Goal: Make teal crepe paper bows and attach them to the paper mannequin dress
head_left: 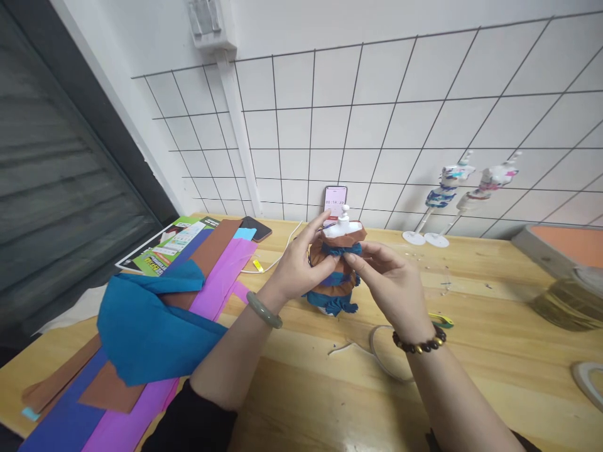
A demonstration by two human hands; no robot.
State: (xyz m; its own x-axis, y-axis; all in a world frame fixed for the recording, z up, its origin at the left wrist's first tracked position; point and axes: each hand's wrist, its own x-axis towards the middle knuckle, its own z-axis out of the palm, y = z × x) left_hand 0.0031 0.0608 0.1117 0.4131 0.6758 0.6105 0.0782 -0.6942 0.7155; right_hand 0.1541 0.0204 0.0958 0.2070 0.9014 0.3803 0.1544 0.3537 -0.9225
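A small white dress-form mannequin (340, 230) stands upright on the table, wrapped in layers of brown, blue and teal crepe paper. My left hand (301, 267) is closed around its left side, thumb pressed on the front of the upper body. From the right, my right hand (393, 282) pinches the gathered teal crepe paper (347, 250) at the chest between thumb and fingers. Both thumbs nearly meet there. A ruffled teal piece (340, 306) lies around the base. My fingers hide parts of the mannequin's sides.
Crepe paper sheets (155, 326), a booklet (176, 242) and a dark phone (257, 229) lie left. A propped phone (335, 199) stands behind. Right are two mannequins on stands (440, 199), a cutter (441, 320), tape rolls (572, 301) and a wire coil (384, 358).
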